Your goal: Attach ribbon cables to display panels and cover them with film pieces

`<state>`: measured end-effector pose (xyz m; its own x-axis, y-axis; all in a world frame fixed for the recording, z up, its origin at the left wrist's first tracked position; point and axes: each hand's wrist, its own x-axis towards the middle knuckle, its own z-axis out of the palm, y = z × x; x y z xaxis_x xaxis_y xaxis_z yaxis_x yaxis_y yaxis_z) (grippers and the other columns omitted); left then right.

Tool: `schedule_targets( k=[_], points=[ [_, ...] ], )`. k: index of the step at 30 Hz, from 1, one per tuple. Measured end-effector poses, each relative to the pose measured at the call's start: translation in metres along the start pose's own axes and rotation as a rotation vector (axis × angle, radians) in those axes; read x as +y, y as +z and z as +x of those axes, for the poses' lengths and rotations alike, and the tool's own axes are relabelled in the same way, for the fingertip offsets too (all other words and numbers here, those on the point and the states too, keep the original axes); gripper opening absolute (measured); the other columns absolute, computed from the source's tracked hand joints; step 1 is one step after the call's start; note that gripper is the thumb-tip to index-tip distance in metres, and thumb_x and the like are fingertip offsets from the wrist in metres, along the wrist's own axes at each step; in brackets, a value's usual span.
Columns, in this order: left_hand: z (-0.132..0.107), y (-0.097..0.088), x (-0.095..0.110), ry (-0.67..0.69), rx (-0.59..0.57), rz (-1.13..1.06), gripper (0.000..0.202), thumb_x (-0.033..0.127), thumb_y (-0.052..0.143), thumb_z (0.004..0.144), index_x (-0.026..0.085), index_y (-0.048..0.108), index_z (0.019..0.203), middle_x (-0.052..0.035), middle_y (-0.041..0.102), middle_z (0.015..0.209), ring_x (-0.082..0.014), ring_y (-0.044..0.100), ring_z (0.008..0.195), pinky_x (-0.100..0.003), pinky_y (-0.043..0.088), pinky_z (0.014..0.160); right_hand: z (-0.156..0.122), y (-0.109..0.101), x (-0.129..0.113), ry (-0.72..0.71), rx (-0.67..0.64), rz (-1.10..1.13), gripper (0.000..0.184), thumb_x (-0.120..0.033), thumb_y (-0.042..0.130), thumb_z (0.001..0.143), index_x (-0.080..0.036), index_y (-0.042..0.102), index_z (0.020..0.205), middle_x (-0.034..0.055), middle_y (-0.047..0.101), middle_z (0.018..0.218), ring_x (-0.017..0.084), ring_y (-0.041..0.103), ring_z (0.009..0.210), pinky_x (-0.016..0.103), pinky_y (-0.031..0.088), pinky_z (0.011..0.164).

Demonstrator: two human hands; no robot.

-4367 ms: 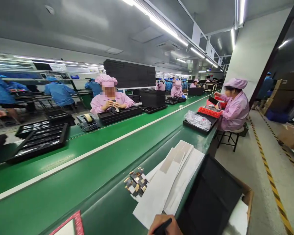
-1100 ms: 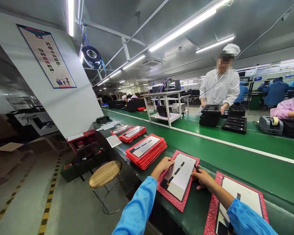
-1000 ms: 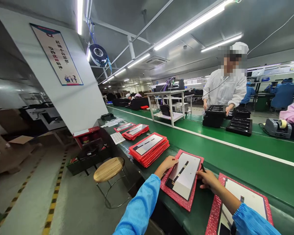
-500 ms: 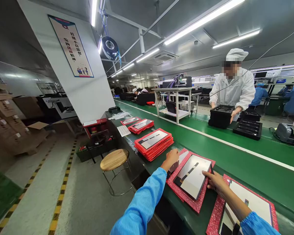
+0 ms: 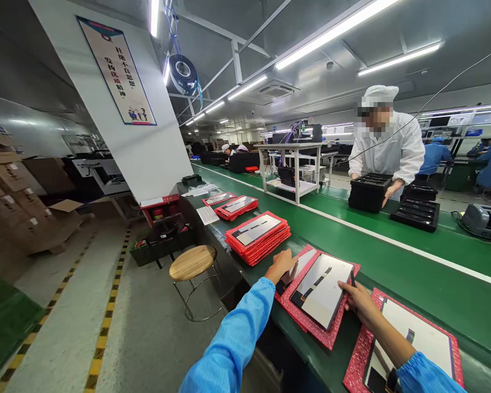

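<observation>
A flat display panel (image 5: 321,289) with a silvery-white back and a dark ribbon strip lies on a red bubble-wrap sheet (image 5: 329,339). At its right edge, my right hand (image 5: 359,301) is closed around a slim black pen-like stick (image 5: 353,279), one finger touching the panel. My left hand (image 5: 281,266) has its fingers curled at a second panel (image 5: 301,264), partly covered by the first. Those fingertips are hidden, so what they grip cannot be made out. Under my right forearm, another panel (image 5: 427,338) rests on its own red sheet.
Beyond my left hand stand a tall stack of red sheets with panels (image 5: 258,240) and a lower stack (image 5: 236,207). A wooden stool (image 5: 192,262) is beside the bench. Across the green belt (image 5: 393,248), a person in white (image 5: 387,142) holds black trays (image 5: 368,192); a tape dispenser (image 5: 480,221) sits right.
My left hand has shifted slightly left, and more of the second panel shows beside it. My right hand stays at the panel's edge. The person opposite leans further left.
</observation>
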<state>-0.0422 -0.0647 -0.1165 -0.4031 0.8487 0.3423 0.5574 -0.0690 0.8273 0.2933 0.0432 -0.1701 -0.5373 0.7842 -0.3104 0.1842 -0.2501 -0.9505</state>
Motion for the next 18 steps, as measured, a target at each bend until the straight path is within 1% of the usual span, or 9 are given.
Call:
schedule_targets(
  k=[2, 4, 6, 8, 10, 11, 12, 14, 18],
  points=[
    [-0.002, -0.004, 0.001, 0.057, -0.028, -0.098, 0.074, 0.101, 0.068, 0.084, 0.048, 0.031, 0.048, -0.0352, 0.090, 0.092, -0.0282, 0.089, 0.143, -0.054, 0.050, 0.127, 0.000, -0.003, 0.000, -0.081, -0.001, 0.016, 0.041, -0.062, 0.103, 0.101, -0.033, 0.078, 0.116, -0.0045, 0.065, 0.072, 0.020, 0.062, 0.055, 0.033, 0.062, 0.051],
    [-0.003, -0.010, 0.003, 0.120, -0.060, -0.214, 0.077, 0.099, 0.075, 0.086, 0.047, 0.036, 0.045, -0.0368, 0.089, 0.090, -0.0299, 0.088, 0.143, -0.056, 0.048, 0.126, 0.001, -0.011, -0.002, -0.150, -0.031, 0.030, 0.046, -0.068, 0.104, 0.087, -0.039, 0.074, 0.107, -0.0041, 0.061, 0.062, 0.023, 0.059, 0.049, 0.034, 0.055, 0.045],
    [-0.004, -0.016, 0.006, 0.174, -0.089, -0.337, 0.079, 0.098, 0.080, 0.088, 0.047, 0.040, 0.042, -0.0404, 0.087, 0.090, -0.0329, 0.086, 0.145, -0.060, 0.045, 0.125, 0.002, -0.024, -0.004, -0.186, -0.098, 0.039, 0.049, -0.078, 0.098, 0.082, -0.042, 0.071, 0.102, -0.0065, 0.054, 0.053, 0.021, 0.051, 0.042, 0.032, 0.045, 0.041],
    [-0.007, -0.023, 0.011, 0.193, -0.097, -0.454, 0.081, 0.097, 0.084, 0.089, 0.048, 0.042, 0.040, -0.0429, 0.086, 0.091, -0.0359, 0.083, 0.149, -0.063, 0.042, 0.125, 0.001, -0.041, -0.007, -0.185, -0.171, 0.047, 0.053, -0.087, 0.092, 0.080, -0.043, 0.069, 0.098, -0.0099, 0.040, 0.043, 0.018, 0.038, 0.035, 0.029, 0.032, 0.039],
    [-0.013, -0.029, 0.016, 0.168, -0.079, -0.556, 0.080, 0.094, 0.085, 0.092, 0.046, 0.046, 0.040, -0.0415, 0.086, 0.091, -0.0371, 0.081, 0.151, -0.065, 0.039, 0.126, -0.003, -0.058, -0.008, -0.167, -0.223, 0.049, 0.058, -0.093, 0.088, 0.077, -0.042, 0.065, 0.095, -0.0116, 0.028, 0.039, 0.017, 0.029, 0.032, 0.028, 0.022, 0.040],
    [-0.017, -0.033, 0.019, 0.145, -0.063, -0.604, 0.079, 0.091, 0.084, 0.095, 0.045, 0.049, 0.041, -0.0396, 0.086, 0.090, -0.0368, 0.080, 0.150, -0.065, 0.039, 0.126, -0.006, -0.066, -0.008, -0.155, -0.235, 0.045, 0.061, -0.095, 0.086, 0.076, -0.042, 0.063, 0.094, -0.0119, 0.025, 0.038, 0.017, 0.026, 0.032, 0.028, 0.019, 0.041],
    [-0.023, -0.035, 0.022, 0.118, -0.044, -0.652, 0.078, 0.087, 0.082, 0.099, 0.044, 0.052, 0.042, -0.0374, 0.086, 0.088, -0.0361, 0.081, 0.147, -0.064, 0.039, 0.125, -0.009, -0.073, -0.007, -0.143, -0.240, 0.037, 0.063, -0.096, 0.085, 0.075, -0.041, 0.062, 0.093, -0.0119, 0.023, 0.037, 0.017, 0.026, 0.031, 0.028, 0.017, 0.042],
    [-0.033, -0.040, 0.029, 0.057, -0.001, -0.748, 0.078, 0.080, 0.076, 0.107, 0.042, 0.053, 0.044, -0.0331, 0.084, 0.084, -0.0341, 0.082, 0.141, -0.064, 0.041, 0.123, -0.016, -0.084, -0.003, -0.118, -0.236, 0.014, 0.065, -0.096, 0.083, 0.074, -0.040, 0.058, 0.093, -0.0116, 0.025, 0.037, 0.019, 0.030, 0.031, 0.028, 0.017, 0.044],
    [-0.046, -0.045, 0.045, -0.078, 0.080, -0.905, 0.080, 0.071, 0.063, 0.118, 0.042, 0.047, 0.045, -0.0257, 0.079, 0.077, -0.0310, 0.085, 0.130, -0.066, 0.045, 0.117, -0.025, -0.091, 0.007, -0.091, -0.183, -0.025, 0.067, -0.093, 0.082, 0.072, -0.038, 0.050, 0.093, -0.0110, 0.033, 0.038, 0.022, 0.044, 0.031, 0.028, 0.022, 0.044]
  ],
)
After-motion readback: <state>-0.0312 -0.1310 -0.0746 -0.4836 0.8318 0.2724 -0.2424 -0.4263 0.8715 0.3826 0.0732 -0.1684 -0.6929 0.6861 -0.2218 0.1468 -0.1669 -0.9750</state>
